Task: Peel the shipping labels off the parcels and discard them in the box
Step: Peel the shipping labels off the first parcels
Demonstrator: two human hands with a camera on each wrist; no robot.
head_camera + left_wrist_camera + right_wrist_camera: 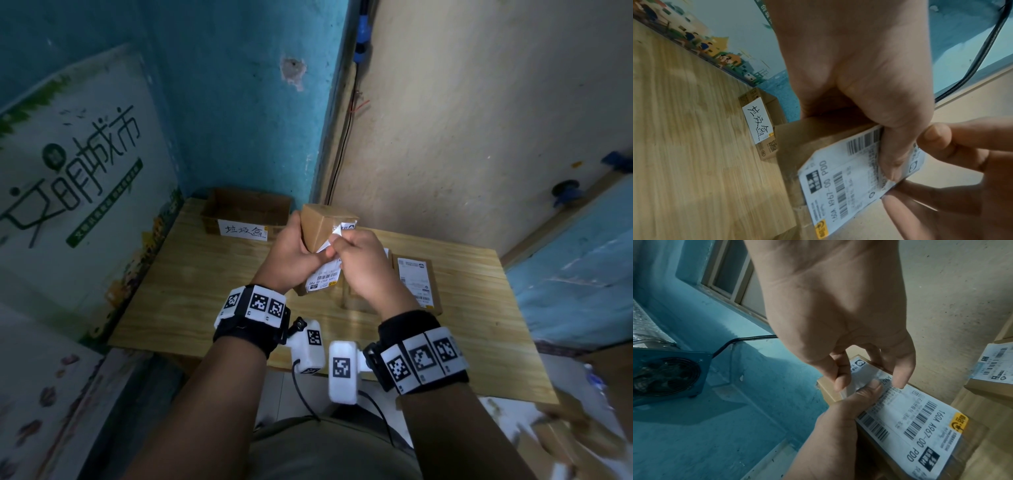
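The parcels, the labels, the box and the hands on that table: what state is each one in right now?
Held parcel: lifted off the table, gripped by the left hand.
Its label: mostly stuck on, one corner lifted.
Right hand: pinching that lifted corner.
Parcel on the table: lying flat, label still on.
Cardboard box: open at the top, contents not visible.

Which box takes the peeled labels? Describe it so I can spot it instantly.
Look at the far left corner of the light wooden table, against the blue wall. The open-topped brown cardboard box sits there; alone among the boxes, it carries a white handwritten label.
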